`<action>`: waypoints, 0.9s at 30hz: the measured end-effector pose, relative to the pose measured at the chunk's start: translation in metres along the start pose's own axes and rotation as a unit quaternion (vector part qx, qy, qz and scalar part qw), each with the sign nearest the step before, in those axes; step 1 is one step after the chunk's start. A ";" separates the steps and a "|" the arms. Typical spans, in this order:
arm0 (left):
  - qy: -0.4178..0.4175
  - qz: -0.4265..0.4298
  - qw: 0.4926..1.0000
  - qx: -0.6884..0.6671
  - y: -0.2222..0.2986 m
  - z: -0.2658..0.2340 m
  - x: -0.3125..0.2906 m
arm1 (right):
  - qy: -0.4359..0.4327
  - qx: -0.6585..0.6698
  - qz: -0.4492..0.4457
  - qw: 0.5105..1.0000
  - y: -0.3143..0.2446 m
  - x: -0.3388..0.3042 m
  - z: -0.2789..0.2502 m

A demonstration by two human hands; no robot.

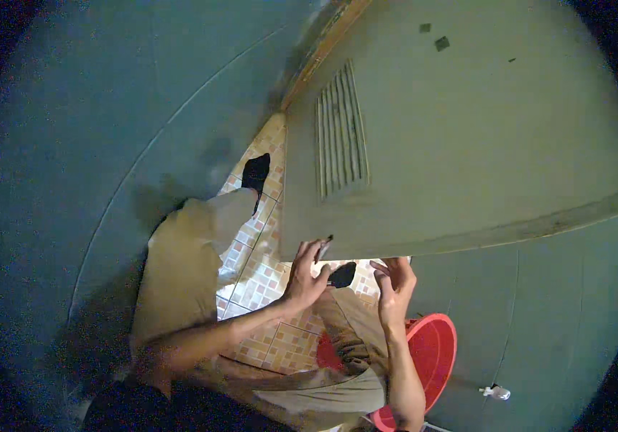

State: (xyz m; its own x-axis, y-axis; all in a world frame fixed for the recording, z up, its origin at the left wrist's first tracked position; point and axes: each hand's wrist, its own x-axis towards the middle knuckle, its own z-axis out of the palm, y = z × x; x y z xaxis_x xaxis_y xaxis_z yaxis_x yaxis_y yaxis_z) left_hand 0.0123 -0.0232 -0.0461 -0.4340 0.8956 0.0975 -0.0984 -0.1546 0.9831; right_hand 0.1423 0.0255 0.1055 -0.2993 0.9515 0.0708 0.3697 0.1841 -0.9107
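Observation:
A pale green door panel (482,144) with a slatted vent (343,129) stands in front of me. At its near edge my left hand (305,281) has its fingers closed around a small thin grey piece with a dark tip (325,247), whose kind I cannot make out. The piece lies close against the door face. Farther right along that edge, my right hand (395,284) is raised with bent fingers, thumb and forefinger close together. Whatever is between them, if anything, is too small to name.
A red plastic tub (438,353) stands beside my right forearm. Dark green walls (107,108) close in on both sides, with a small white fitting (496,392) at the right. My feet in dark footwear (256,173) are on patterned floor tiles (251,281).

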 end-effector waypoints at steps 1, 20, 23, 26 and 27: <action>0.001 -0.002 1.000 0.000 -0.001 0.000 0.000 | -0.001 0.000 0.001 1.000 0.004 0.000 -0.003; -0.012 0.113 0.993 0.035 0.028 -0.012 0.029 | 0.010 0.002 -0.021 1.000 0.012 0.004 -0.006; 0.003 0.102 0.993 0.058 0.023 -0.015 0.034 | -0.011 -0.004 -0.012 1.000 0.012 0.003 -0.009; 0.022 0.034 0.998 0.040 0.014 -0.012 0.034 | -0.016 -0.006 0.002 1.000 0.013 0.001 -0.009; 0.064 -0.011 0.998 -0.006 0.009 -0.011 0.036 | -0.013 -0.012 0.010 1.000 0.013 0.001 -0.007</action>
State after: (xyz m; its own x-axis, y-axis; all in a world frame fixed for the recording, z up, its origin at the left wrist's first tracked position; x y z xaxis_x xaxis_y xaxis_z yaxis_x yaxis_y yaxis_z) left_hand -0.0142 0.0029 -0.0357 -0.5424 0.8383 0.0551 -0.1197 -0.1420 0.9826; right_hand 0.1528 0.0301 0.0966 -0.3140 0.9485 0.0418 0.3971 0.1712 -0.9017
